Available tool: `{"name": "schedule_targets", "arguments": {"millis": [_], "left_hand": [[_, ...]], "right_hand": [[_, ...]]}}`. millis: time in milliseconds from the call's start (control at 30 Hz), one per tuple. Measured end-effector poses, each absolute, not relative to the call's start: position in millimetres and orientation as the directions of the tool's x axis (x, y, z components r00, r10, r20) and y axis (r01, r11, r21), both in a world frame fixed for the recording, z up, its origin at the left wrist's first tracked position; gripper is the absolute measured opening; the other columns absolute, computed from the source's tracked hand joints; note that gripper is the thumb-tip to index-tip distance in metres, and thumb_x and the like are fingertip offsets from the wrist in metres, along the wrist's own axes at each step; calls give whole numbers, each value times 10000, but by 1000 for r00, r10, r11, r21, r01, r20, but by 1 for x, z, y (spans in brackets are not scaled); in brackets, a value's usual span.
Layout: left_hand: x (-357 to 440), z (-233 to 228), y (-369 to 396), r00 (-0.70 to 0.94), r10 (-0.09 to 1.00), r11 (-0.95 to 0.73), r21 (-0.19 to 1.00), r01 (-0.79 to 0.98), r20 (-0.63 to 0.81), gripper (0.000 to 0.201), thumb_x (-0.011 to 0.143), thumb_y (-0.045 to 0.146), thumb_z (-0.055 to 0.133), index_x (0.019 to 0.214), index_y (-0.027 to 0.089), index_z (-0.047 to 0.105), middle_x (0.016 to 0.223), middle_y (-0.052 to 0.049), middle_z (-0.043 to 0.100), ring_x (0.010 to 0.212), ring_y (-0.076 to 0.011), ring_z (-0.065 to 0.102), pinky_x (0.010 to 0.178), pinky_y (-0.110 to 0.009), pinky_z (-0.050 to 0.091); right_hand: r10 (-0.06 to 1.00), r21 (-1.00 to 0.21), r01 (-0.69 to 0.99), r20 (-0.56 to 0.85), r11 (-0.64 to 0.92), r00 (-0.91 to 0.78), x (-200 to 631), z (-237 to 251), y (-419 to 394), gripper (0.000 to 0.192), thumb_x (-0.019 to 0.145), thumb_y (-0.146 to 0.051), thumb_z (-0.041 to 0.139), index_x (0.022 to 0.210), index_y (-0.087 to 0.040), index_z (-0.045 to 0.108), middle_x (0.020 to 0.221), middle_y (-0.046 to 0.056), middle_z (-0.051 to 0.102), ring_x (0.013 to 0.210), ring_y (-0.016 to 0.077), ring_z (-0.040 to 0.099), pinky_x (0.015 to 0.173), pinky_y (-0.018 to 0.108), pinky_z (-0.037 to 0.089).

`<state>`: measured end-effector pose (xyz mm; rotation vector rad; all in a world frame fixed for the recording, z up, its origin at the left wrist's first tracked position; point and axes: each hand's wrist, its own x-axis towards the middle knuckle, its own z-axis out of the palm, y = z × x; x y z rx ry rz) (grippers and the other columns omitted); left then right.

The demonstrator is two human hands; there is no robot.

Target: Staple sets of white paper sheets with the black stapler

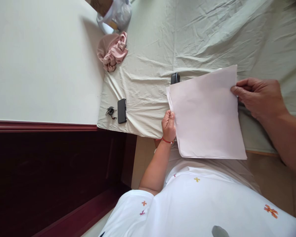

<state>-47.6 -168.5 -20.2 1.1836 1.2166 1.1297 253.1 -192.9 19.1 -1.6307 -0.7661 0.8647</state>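
Several large white sheets of paper (pixel 207 115) are held up in front of my body, loosely stacked with their edges slightly out of line. At the left edge of the stack, my left hand (pixel 169 125) is closed on the paper, thumb on top; a red string bracelet circles that wrist. My right hand (pixel 263 95) pinches the upper right edge between thumb and fingers. Behind the upper left corner of the paper, a small black object (pixel 174 78) shows in part; the rest of it is hidden.
A wrinkled pale cloth (pixel 148 102) covers the surface ahead. On it lie a black phone (pixel 121 111), a small tangle of dark keys or cord (pixel 110 112) and a crumpled pink cloth (pixel 112 51). A plastic bag (pixel 119 14) stands at the back, beside a white wall (pixel 39 62).
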Motion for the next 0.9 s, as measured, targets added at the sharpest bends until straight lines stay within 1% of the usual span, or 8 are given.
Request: {"name": "schedule_targets", "arguments": {"millis": [200,333,467,667,800,900], "left_hand": [[-49,-25,-168,28,998,62,998,4,-62,440,916,672,729,1016,243,720,936,-17,721,944,-163,694,904,-291,576],[-49,-24,-168,47,998,38,999,27,-39,414,946,645,705,1030,240,733,944,-26,729,954,-165,701,900,-293,575],[-49,-23,-168,45,998,42,998,40,-43,418,942,653,705,1019,243,735,926,-26,725,950,-173,704,889,-301,577],[-50,-27,-168,29,999,39,998,58,-41,423,932,650,718,1030,239,744,969,-39,747,1003,-190,717,930,-322,581],[-52,-31,-168,15,999,31,998,62,-31,421,923,642,734,1028,234,743,979,-39,747,1039,-197,716,961,-336,585],[-51,-30,-169,10,999,47,997,64,-47,422,923,640,738,997,225,729,969,-39,734,1049,-202,709,984,-349,588]], "right_hand": [[834,-985,18,-138,-174,534,252,14,-192,103,743,-255,792,821,-189,807,590,-32,568,516,69,420,471,235,302],[837,-986,16,-135,-169,530,253,12,-192,118,748,-249,797,843,-180,810,623,-23,604,536,70,442,492,239,325],[839,-986,5,-139,-167,527,252,12,-191,125,732,-258,794,831,-183,800,649,-15,629,549,74,451,498,240,331],[837,-988,-3,-133,-155,531,252,9,-190,139,724,-269,796,836,-188,804,621,-18,602,541,80,429,494,250,312],[840,-988,18,-121,-153,528,252,8,-191,168,736,-265,801,875,-173,822,678,-3,661,569,77,468,524,245,350],[846,-989,27,-112,-147,522,252,10,-192,156,745,-259,794,870,-172,826,689,-2,676,557,70,459,519,242,341]]}}
